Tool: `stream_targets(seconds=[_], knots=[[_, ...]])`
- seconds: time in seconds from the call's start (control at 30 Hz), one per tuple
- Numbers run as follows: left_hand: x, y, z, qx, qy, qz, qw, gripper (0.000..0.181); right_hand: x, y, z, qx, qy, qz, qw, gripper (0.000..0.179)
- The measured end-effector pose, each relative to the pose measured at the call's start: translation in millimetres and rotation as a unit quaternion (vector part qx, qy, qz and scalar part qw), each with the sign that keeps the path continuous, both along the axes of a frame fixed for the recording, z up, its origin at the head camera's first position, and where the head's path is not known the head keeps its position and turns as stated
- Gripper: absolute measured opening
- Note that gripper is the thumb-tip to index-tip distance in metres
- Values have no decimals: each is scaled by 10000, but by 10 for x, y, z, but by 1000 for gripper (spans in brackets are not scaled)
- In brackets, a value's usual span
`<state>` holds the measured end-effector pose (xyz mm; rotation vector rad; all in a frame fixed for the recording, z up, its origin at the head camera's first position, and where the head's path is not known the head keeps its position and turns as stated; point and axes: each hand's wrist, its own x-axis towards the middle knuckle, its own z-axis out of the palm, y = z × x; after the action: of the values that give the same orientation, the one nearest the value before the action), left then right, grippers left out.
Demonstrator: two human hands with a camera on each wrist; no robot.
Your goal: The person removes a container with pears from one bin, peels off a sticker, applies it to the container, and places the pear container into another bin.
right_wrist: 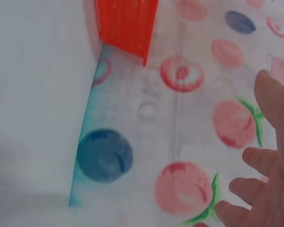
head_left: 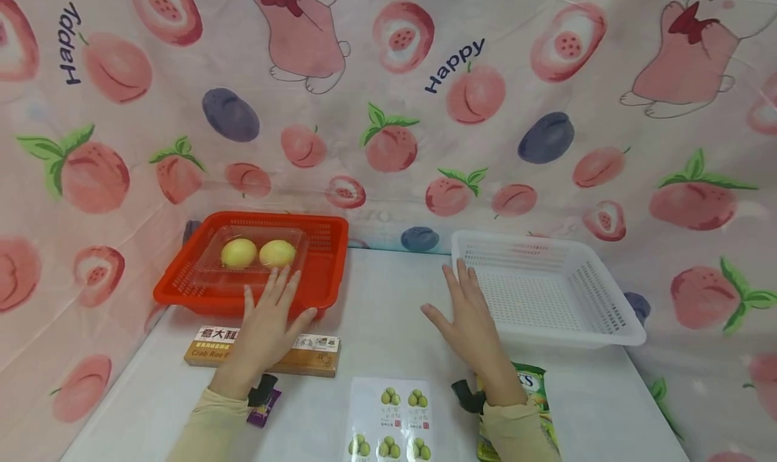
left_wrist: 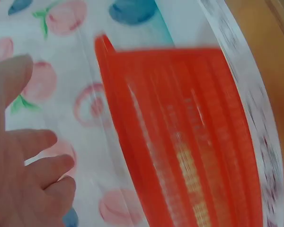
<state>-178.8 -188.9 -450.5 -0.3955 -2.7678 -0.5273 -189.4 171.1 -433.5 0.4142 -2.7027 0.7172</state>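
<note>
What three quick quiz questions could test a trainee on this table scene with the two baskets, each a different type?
1. True or false: the white basket holds two yellow fruits.
2. Which hand is nearest the red basket? A) left hand B) right hand
3. Fill in: the yellow fruits sit in a clear ____.

Key: 1 false; 2 A; 3 tray.

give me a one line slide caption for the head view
Both open hands, left hand and right hand, hover between a red basket holding two lemons and a white basket.
</note>
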Motion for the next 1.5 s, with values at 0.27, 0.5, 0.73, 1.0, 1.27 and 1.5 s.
stream_targets(seconds=[0.27, 0.5, 0.73, 1.0, 1.27, 1.5], knots=[[-44, -494, 24, 455, 370, 394, 9975, 76, -276, -461, 212, -455, 115, 938, 9945, 76], [-21, -890, -4, 602, 565, 874, 9928, 72, -495, -969, 248, -513, -329, 1231, 9905, 76], [30, -1213, -106, 768, 259, 1397, 9869, 75, -665, -1507, 249, -618, -835, 1513, 9830, 77], [13, -1483, -204, 927, 58, 1965, 9761, 74, -862, -2093, 205, -420, -1126, 1545, 9807, 73], [-29, -1673, -275, 1192, -311, 2424, 9623, 77, -977, -2649, 45, -840, -1738, 1094, 9751, 77], [-39, -1735, -286, 1535, -533, 2497, 9546, 80, -1032, -2972, -107, -1590, -2285, 301, 9600, 76]])
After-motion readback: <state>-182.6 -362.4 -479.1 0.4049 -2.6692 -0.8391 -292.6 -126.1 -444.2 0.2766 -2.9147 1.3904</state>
